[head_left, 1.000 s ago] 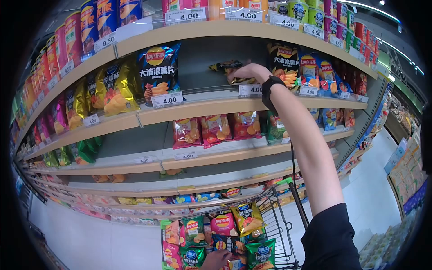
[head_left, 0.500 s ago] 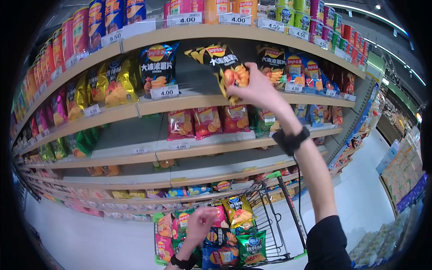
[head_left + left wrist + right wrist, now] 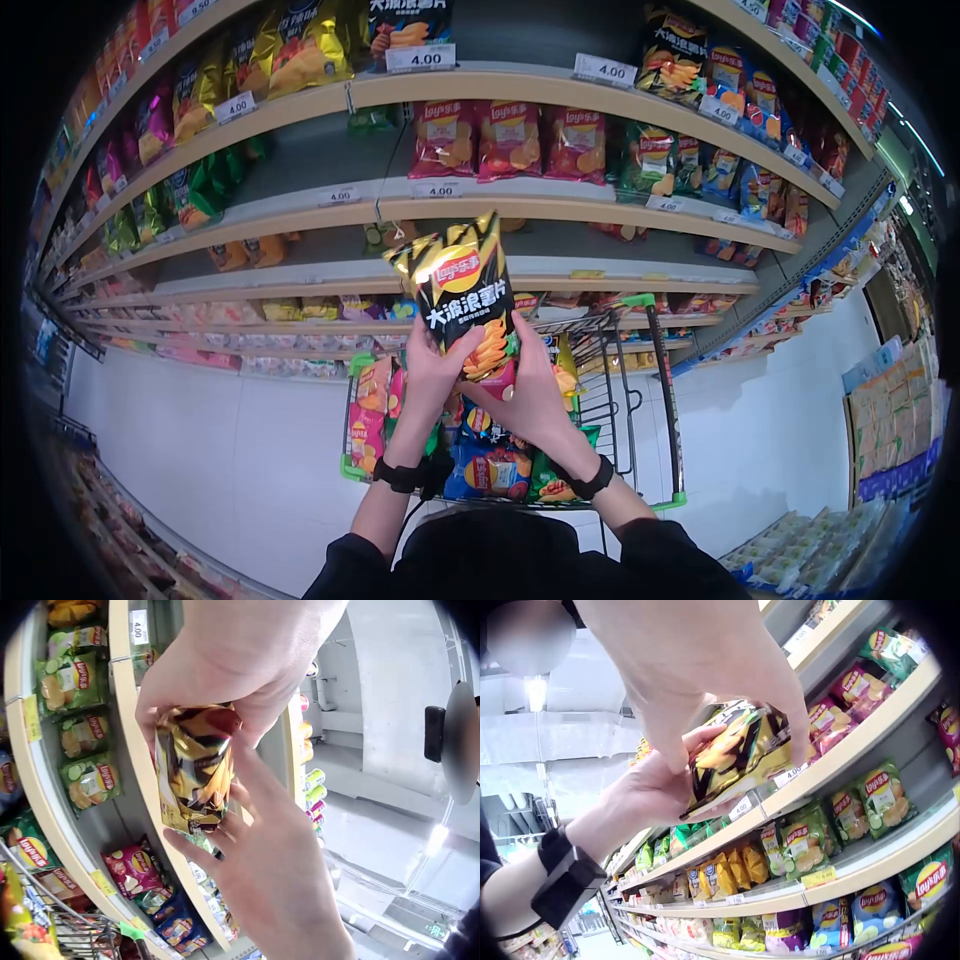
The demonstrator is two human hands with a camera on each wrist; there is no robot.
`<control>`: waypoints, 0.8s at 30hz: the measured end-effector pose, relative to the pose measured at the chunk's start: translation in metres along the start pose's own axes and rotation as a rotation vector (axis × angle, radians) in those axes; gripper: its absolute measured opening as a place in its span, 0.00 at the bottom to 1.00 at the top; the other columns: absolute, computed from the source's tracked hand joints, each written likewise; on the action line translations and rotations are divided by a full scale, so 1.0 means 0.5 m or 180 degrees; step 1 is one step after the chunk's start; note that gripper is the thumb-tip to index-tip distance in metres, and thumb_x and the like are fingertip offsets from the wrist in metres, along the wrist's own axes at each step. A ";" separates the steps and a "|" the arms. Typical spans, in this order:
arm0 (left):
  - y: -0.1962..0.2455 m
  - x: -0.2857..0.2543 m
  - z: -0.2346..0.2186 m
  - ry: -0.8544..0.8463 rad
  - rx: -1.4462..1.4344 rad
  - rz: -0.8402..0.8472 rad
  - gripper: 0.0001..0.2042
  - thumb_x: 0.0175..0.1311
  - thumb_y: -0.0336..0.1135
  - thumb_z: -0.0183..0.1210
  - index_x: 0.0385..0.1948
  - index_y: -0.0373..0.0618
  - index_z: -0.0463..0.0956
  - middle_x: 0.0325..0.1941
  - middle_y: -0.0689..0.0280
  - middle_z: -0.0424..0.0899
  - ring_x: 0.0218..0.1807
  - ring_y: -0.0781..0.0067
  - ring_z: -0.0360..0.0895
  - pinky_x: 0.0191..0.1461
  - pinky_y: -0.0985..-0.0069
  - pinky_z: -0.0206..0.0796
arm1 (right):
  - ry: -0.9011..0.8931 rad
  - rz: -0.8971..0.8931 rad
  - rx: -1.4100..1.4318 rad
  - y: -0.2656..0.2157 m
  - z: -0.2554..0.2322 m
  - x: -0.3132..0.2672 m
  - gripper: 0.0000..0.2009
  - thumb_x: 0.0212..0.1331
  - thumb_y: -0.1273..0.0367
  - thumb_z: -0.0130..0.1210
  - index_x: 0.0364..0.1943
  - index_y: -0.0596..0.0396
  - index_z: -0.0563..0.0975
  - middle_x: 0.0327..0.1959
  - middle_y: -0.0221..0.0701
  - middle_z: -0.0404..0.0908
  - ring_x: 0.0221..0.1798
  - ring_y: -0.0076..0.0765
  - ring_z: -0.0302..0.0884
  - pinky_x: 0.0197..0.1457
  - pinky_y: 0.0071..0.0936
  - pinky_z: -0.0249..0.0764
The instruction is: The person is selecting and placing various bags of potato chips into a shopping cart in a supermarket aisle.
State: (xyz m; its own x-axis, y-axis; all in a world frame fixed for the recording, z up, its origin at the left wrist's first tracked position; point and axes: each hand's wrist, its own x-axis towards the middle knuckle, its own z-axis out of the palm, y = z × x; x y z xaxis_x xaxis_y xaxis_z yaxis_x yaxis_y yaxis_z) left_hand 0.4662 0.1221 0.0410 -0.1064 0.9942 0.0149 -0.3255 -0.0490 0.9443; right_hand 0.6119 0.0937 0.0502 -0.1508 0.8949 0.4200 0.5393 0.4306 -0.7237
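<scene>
Item: one black-and-gold chip bag (image 3: 463, 295), glossy foil, red and yellow round logo near the top, white lettering across the middle, a picture of orange ridged chips low on the front. We hold it upright in front of us, above the shopping cart (image 3: 660, 400) and before the shelves (image 3: 500, 205).

Grip: our left hand (image 3: 432, 365) wraps the bag's lower left edge, fingers curled round it; our right hand (image 3: 525, 385) clasps the lower right corner from beneath and behind. Both hands grip the bag; neither is free.

Orientation: long axis runs near vertical in the head view, tipped slightly, top seam pointing up and away toward the shelves, bottom seam down toward our wrists. Printed face turned to us.

By view:
- Head: full front of the bag, the cart loaded with assorted chip bags (image 3: 490, 470) below it, price tags (image 3: 420, 57) reading 4.00, black wrist straps on both arms.
- Left wrist: bag (image 3: 193, 769) seen end-on and crumpled between both hands; green cucumber-picture bags (image 3: 88, 782) on a shelf; ceiling lights.
- Right wrist: bag (image 3: 735, 754) from the side, foil creased under our fingers (image 3: 799, 742); the opposite wrist's black strap (image 3: 566, 877); rows of green, yellow and blue bags beneath.
</scene>
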 end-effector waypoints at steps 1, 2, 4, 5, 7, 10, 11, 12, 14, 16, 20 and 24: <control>0.000 -0.006 -0.014 -0.0026 0.0147 -0.0130 0.23 0.57 0.24 0.65 0.54 0.37 0.66 0.50 0.61 0.80 0.52 0.74 0.78 0.57 0.75 0.69 | -0.0179 0.0284 0.0062 0.000 -0.009 -0.016 0.46 0.44 0.61 0.72 0.64 0.69 0.56 0.57 0.52 0.67 0.61 0.56 0.65 0.64 0.43 0.63; -0.002 -0.013 -0.024 -0.0055 0.0289 -0.0268 0.23 0.56 0.24 0.65 0.53 0.37 0.67 0.49 0.62 0.80 0.52 0.74 0.78 0.57 0.75 0.69 | -0.0361 0.0574 0.0117 0.004 -0.018 -0.029 0.45 0.45 0.60 0.71 0.63 0.68 0.58 0.56 0.51 0.68 0.61 0.55 0.66 0.64 0.42 0.63; -0.005 -0.032 -0.035 -0.0076 0.0299 -0.0469 0.20 0.55 0.29 0.68 0.48 0.38 0.71 0.43 0.65 0.82 0.42 0.78 0.79 0.45 0.79 0.72 | -0.0107 0.0641 0.0146 0.027 -0.029 -0.040 0.34 0.53 0.61 0.67 0.61 0.62 0.64 0.52 0.43 0.74 0.56 0.45 0.71 0.62 0.36 0.66; 0.002 -0.039 -0.040 -0.0149 0.0405 -0.0717 0.20 0.54 0.31 0.69 0.47 0.39 0.71 0.41 0.65 0.82 0.39 0.79 0.79 0.41 0.81 0.72 | -0.0236 0.0727 0.0481 0.047 -0.036 -0.037 0.33 0.54 0.61 0.66 0.61 0.61 0.64 0.50 0.41 0.76 0.52 0.41 0.74 0.59 0.35 0.68; -0.001 -0.049 -0.042 -0.0322 0.0603 -0.0923 0.21 0.53 0.35 0.71 0.44 0.40 0.71 0.34 0.68 0.81 0.27 0.83 0.77 0.27 0.84 0.67 | -0.0463 0.1257 0.1695 0.073 -0.037 -0.034 0.29 0.56 0.64 0.66 0.59 0.59 0.66 0.47 0.33 0.79 0.44 0.25 0.77 0.47 0.24 0.74; -0.001 -0.063 -0.026 -0.0320 0.0606 -0.0904 0.15 0.55 0.33 0.69 0.39 0.42 0.74 0.31 0.70 0.81 0.25 0.84 0.75 0.26 0.85 0.65 | -0.0649 0.1387 0.2060 0.073 -0.040 -0.033 0.28 0.56 0.69 0.66 0.59 0.59 0.66 0.46 0.28 0.80 0.43 0.15 0.77 0.43 0.15 0.73; 0.005 -0.065 -0.019 -0.0340 0.0555 -0.0833 0.15 0.54 0.33 0.70 0.39 0.42 0.74 0.32 0.70 0.82 0.26 0.85 0.76 0.26 0.86 0.66 | -0.0626 0.1376 0.2315 0.065 -0.041 -0.033 0.28 0.55 0.72 0.66 0.59 0.60 0.65 0.46 0.27 0.79 0.45 0.11 0.75 0.42 0.10 0.71; 0.008 -0.067 -0.016 -0.0378 0.0535 -0.0837 0.15 0.54 0.32 0.70 0.40 0.42 0.74 0.32 0.70 0.82 0.27 0.85 0.77 0.26 0.86 0.67 | -0.0642 0.1390 0.2380 0.067 -0.040 -0.037 0.29 0.55 0.72 0.66 0.59 0.60 0.64 0.46 0.27 0.79 0.46 0.12 0.75 0.44 0.11 0.72; 0.011 -0.071 -0.014 -0.0443 0.0499 -0.0843 0.16 0.52 0.30 0.70 0.40 0.41 0.73 0.33 0.69 0.83 0.28 0.84 0.78 0.27 0.86 0.68 | -0.0685 0.1416 0.2517 0.073 -0.039 -0.044 0.31 0.55 0.72 0.66 0.61 0.60 0.62 0.47 0.29 0.79 0.47 0.14 0.75 0.47 0.13 0.72; 0.003 -0.078 -0.028 -0.0610 0.0669 -0.0832 0.18 0.52 0.29 0.71 0.43 0.40 0.74 0.35 0.68 0.84 0.31 0.84 0.80 0.32 0.84 0.71 | -0.0670 0.1295 0.2375 0.070 -0.043 -0.053 0.33 0.54 0.72 0.67 0.63 0.60 0.60 0.51 0.33 0.77 0.51 0.20 0.75 0.53 0.19 0.71; -0.041 -0.076 -0.045 -0.0712 0.1109 0.0066 0.21 0.50 0.28 0.72 0.47 0.38 0.76 0.41 0.65 0.86 0.39 0.80 0.82 0.43 0.81 0.74 | 0.0283 0.0536 0.1467 0.065 -0.051 -0.024 0.38 0.55 0.69 0.66 0.66 0.59 0.55 0.58 0.41 0.71 0.60 0.34 0.70 0.63 0.31 0.66; -0.042 -0.088 -0.058 -0.0940 0.1855 0.0035 0.24 0.46 0.34 0.75 0.47 0.40 0.77 0.42 0.63 0.86 0.43 0.79 0.82 0.49 0.78 0.73 | 0.0302 -0.0327 0.0067 0.034 -0.092 0.054 0.25 0.56 0.64 0.63 0.55 0.61 0.71 0.57 0.43 0.73 0.62 0.49 0.68 0.63 0.41 0.63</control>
State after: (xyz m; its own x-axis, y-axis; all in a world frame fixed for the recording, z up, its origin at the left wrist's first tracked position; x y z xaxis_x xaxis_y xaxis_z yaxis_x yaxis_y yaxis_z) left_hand 0.4503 0.0767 0.0111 0.1829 0.9824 0.0368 0.2457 -0.0819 0.9659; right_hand 0.6553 0.1196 0.0744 -0.1247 0.8314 0.5416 0.5074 0.5225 -0.6853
